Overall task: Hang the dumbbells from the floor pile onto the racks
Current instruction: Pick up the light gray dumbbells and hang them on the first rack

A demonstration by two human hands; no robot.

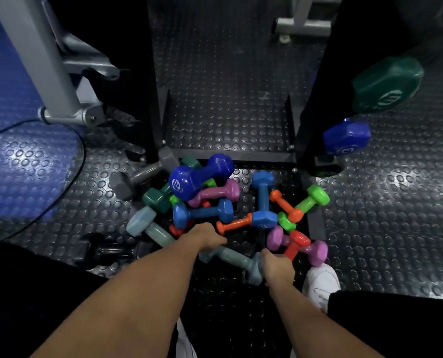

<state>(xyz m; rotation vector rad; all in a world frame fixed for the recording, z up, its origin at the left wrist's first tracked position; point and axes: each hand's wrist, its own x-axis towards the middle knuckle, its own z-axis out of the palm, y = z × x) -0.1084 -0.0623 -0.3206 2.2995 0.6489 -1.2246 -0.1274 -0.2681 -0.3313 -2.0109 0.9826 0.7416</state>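
Studded floor (228, 81), hands on dumbbell pile (215, 202)

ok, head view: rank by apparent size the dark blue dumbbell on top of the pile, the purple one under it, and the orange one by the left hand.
1. Dark blue dumbbell
2. Purple dumbbell
3. Orange dumbbell, thinnest and clearly smallest

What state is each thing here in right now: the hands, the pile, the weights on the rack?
Left hand: reaching into the pile, grip unclear.
Right hand: closed around the end of a grey-blue dumbbell.
Floor pile: jumbled, dumbbells lying across one another.
Green dumbbell: hung on the rack.
Dark blue dumbbell: hung on the rack, below the green one.
Rack: mostly unfilled in view.
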